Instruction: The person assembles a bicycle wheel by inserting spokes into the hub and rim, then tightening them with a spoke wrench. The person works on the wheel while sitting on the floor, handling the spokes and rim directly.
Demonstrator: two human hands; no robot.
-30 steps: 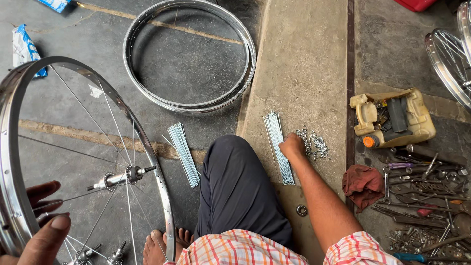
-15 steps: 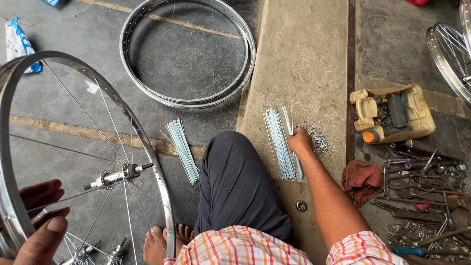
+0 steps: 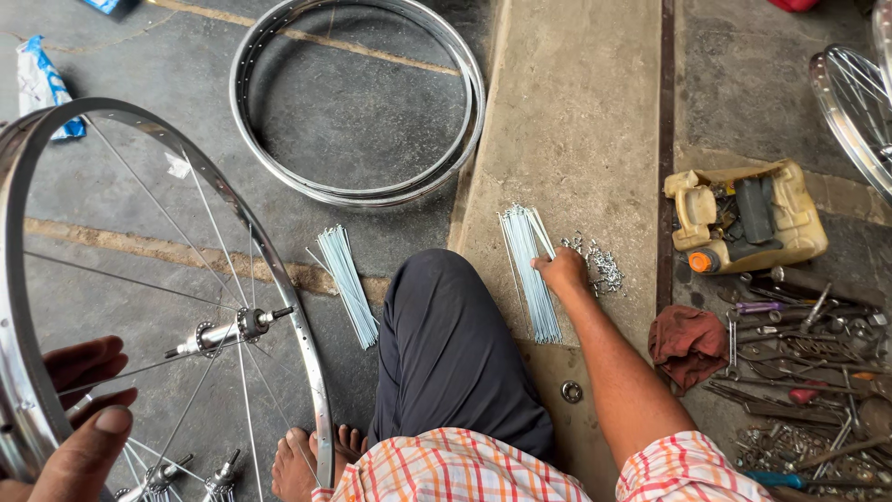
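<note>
Single head view, steep downward, close over lap, floor (image 3: pixel 576 121) ahead.

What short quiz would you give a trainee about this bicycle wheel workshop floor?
1. True or false: the right hand is at a bundle of spokes.
2. What does the left hand hold? A) the spoked wheel B) a hammer C) the red rag
3. Fill in: the bare rims lie ___ on the floor.

Key: 1 true; 2 A; 3 flat.
</note>
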